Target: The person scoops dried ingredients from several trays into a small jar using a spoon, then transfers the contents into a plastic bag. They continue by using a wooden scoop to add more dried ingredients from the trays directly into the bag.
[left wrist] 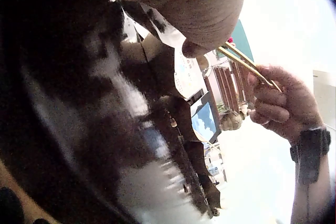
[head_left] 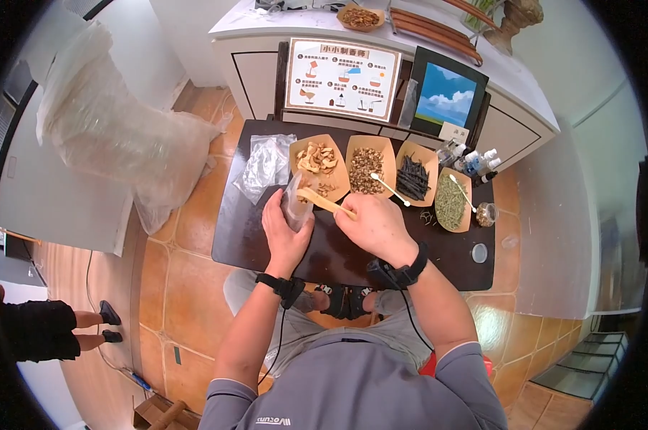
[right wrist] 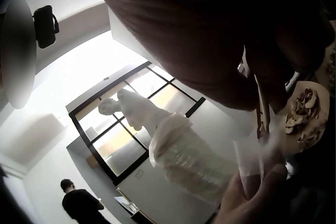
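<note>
My left hand (head_left: 286,240) holds a small clear plastic bag (head_left: 295,209) upright over the table's near side, fingers and thumb around it. Wooden tongs (head_left: 329,206) are pinched in my right hand (head_left: 378,223), their tips at the bag's mouth. In the right wrist view, the tong ends (right wrist: 262,121) reach into the opening of the bag (right wrist: 247,157). Brown bits show near the tips in the head view. Just behind the bag stands a paper tray (head_left: 341,183) of pale dried slices (head_left: 317,158). The left wrist view shows the tongs (left wrist: 247,64) from below.
Paper trays with brown pieces (head_left: 367,161), dark strips (head_left: 413,177) and green herb (head_left: 450,204) line the dark table (head_left: 256,240). White spoons (head_left: 390,189) lie across some. Spray bottles (head_left: 474,162) and a jar (head_left: 487,213) stand right; plastic bags (head_left: 269,166) lie left.
</note>
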Action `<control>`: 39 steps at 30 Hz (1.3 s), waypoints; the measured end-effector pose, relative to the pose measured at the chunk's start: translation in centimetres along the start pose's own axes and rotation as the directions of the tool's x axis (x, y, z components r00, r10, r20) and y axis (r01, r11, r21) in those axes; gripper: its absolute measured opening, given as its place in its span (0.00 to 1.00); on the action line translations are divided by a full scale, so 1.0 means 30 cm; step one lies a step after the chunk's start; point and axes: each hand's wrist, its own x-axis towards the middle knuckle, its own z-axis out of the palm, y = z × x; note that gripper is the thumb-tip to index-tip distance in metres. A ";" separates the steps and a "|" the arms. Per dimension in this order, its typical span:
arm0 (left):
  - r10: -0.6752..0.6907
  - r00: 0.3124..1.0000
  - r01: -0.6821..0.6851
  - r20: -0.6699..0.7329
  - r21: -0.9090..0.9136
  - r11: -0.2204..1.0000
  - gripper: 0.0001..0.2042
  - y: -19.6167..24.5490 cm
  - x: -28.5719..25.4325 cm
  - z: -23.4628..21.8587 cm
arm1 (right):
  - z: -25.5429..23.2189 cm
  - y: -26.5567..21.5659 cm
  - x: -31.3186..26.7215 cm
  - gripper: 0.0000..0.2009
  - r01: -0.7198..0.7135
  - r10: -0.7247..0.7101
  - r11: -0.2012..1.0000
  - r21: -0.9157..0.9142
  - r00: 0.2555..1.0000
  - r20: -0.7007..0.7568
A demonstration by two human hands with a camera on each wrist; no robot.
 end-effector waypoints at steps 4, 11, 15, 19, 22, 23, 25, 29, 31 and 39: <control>-0.003 1.000 0.003 0.002 -0.003 1.000 0.42 -0.002 -0.001 0.003 | -0.015 -0.006 -0.005 0.15 -0.020 0.020 1.000 -0.022 0.999 0.034; -0.029 1.000 0.029 0.005 -0.004 1.000 0.41 0.011 0.001 -0.004 | -0.010 0.098 -0.039 0.16 -0.093 0.107 0.977 0.192 0.992 -0.062; -0.027 0.999 0.028 0.022 -0.032 0.999 0.36 -0.004 -0.006 -0.005 | 0.129 0.277 -0.057 0.15 -0.115 0.180 0.898 0.424 0.977 -0.116; -0.042 0.999 0.045 0.029 -0.091 0.995 0.34 -0.029 -0.008 0.000 | 0.270 0.361 -0.079 0.16 -0.112 0.192 0.810 0.575 0.978 -0.079; -0.050 0.998 0.057 0.034 -0.249 0.967 0.34 -0.059 -0.008 0.012 | 0.315 0.388 -0.075 0.16 -0.154 0.220 0.776 0.611 0.975 -0.035; -0.042 0.998 0.050 0.035 -0.248 0.968 0.34 -0.057 -0.008 0.010 | 0.315 0.386 -0.070 0.15 -0.178 0.239 0.777 0.604 0.971 -0.021; -0.103 0.994 0.107 0.030 -0.287 0.952 0.38 -0.050 -0.013 0.008 | 0.309 0.388 -0.069 0.15 -0.215 0.257 0.736 0.642 0.966 0.028; -0.166 0.981 0.192 0.098 -0.405 0.894 0.44 -0.007 -0.002 -0.021 | 0.292 0.365 -0.077 0.16 -0.270 0.286 0.746 0.609 0.955 0.074; -0.140 0.985 0.168 0.103 -0.341 0.925 0.49 -0.003 0.002 -0.032 | 0.317 0.376 -0.074 0.16 -0.243 0.275 0.764 0.598 0.961 0.038; 0.007 0.999 0.000 0.045 -0.164 0.987 0.56 0.038 -0.004 -0.044 | 0.216 0.187 -0.059 0.21 -0.109 0.221 0.848 0.519 0.962 -0.159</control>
